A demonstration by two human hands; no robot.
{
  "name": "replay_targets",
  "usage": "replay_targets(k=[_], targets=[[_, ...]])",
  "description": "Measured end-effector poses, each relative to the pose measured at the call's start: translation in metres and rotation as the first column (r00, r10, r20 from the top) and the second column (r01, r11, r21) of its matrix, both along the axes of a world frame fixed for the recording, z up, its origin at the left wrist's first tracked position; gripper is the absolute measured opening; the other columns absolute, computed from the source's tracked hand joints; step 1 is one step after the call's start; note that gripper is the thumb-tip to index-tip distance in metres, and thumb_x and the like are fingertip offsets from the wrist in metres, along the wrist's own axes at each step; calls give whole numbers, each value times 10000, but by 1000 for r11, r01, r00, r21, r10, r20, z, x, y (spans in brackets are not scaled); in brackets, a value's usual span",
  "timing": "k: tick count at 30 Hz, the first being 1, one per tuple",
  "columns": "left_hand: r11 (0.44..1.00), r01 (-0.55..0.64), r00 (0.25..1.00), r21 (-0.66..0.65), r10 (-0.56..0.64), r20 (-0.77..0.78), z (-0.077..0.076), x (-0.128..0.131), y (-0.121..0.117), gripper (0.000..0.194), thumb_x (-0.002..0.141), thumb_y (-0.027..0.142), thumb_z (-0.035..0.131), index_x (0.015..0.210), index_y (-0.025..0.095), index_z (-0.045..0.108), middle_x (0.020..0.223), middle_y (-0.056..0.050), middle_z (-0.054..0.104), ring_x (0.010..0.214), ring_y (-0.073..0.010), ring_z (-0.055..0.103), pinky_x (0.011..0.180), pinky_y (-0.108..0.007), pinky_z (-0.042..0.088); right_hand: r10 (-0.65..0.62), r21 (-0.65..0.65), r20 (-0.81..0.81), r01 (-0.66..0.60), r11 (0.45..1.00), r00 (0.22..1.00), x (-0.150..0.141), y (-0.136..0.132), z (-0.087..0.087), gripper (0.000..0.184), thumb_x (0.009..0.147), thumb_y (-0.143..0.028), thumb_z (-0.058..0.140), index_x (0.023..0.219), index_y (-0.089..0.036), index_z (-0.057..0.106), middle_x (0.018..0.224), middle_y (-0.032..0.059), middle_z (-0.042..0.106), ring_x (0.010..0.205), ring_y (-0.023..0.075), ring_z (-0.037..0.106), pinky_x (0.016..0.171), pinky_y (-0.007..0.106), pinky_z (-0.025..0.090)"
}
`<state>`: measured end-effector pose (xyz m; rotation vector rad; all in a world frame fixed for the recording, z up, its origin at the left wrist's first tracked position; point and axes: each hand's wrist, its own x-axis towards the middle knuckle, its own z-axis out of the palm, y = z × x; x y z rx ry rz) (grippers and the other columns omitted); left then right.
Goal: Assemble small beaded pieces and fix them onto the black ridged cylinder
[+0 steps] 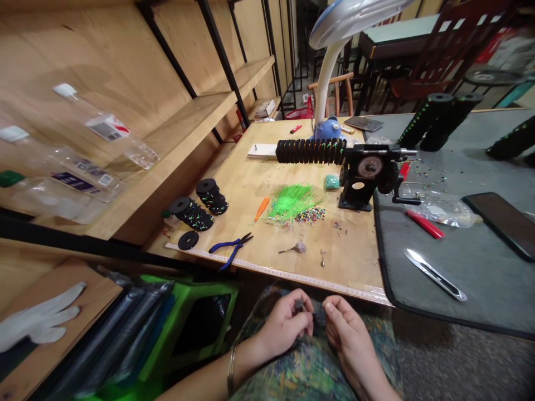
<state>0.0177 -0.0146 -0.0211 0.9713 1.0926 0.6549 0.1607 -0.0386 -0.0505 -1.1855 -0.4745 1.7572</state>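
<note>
Head view: above your lap (288, 373), your left hand (288, 320) is gripping a small dark piece (298, 304), your right hand (345, 327) is pinching closed nearby, and blue pliers (232, 249) are lying on the table (355, 256).

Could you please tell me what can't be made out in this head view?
All in the head view:
- Small dark thing in the left hand: too small, partly hidden by fingers.
- Whatever the right hand may pinch: too small, or hidden by its fingers.
- Numbers on the measuring strip: too small to read.
- Lamp: top cut off by the upper edge.
</note>
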Motion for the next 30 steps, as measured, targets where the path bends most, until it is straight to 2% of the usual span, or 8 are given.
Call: replay_targets(k=[6, 12, 19, 24, 27, 30], targets=[[1000, -28, 999, 11, 27, 32, -10, -2, 0, 26, 719, 193, 480, 744, 185, 479, 519, 43, 562, 430, -83, 458, 440, -204, 326, -3, -12, 5, 3, 1000, 1000, 0, 0, 0, 446, 709, -597, 713, 763, -225, 472, 461, -154, 204, 405, 50, 104, 367, 182, 93], [997, -71, 994, -5, 72, 79, -11, -1, 0, 43, 743, 211, 498, 735, 191, 461, 556, 39, 570, 484, -105, 534, 471, -213, 399, -1, -4, 4, 1, 1000, 1000, 0, 2, 0, 452, 702, -604, 715, 750, -224, 475, 463, -153, 213, 402, 47, 101, 366, 173, 93], [1000, -12, 1000, -16, 13, 12, -9, 0, -1, 73, 738, 228, 530, 757, 182, 477, 540, 34, 575, 448, -106, 531, 478, -230, 445, -15, -11, 15, 15, 1000, 1000, 1, 1, 3, 445, 701, -596, 717, 750, -220, 484, 477, -148, 211, 413, 50, 107, 374, 179, 98], [995, 2, 997, 96, 6, -81, -11, -1, -2, 41, 763, 191, 516, 748, 185, 479, 522, 60, 498, 440, -85, 445, 449, -194, 357, -12, -7, 17, 12, 1000, 1000, 0, 1, 3, 450, 699, -600, 718, 756, -222, 482, 465, -150, 205, 409, 51, 107, 371, 183, 90], [976, 11, 984, 218, 29, -177, -10, -1, -2, 30, 772, 164, 535, 745, 167, 523, 598, 47, 479, 539, -90, 433, 520, -202, 348, 14, 1, 24, -14, 1000, 1000, -1, 1, 3, 459, 696, -618, 710, 759, -222, 484, 449, -155, 203, 397, 49, 108, 361, 180, 95], [971, 24, 977, 238, 28, -212, -7, 0, -1, 38, 783, 166, 543, 749, 157, 556, 634, 37, 483, 586, -102, 430, 558, -211, 348, 33, 1, 33, -33, 999, 999, -2, 1, 2, 469, 694, -633, 701, 762, -222, 486, 437, -156, 202, 390, 49, 109, 356, 181, 97]])
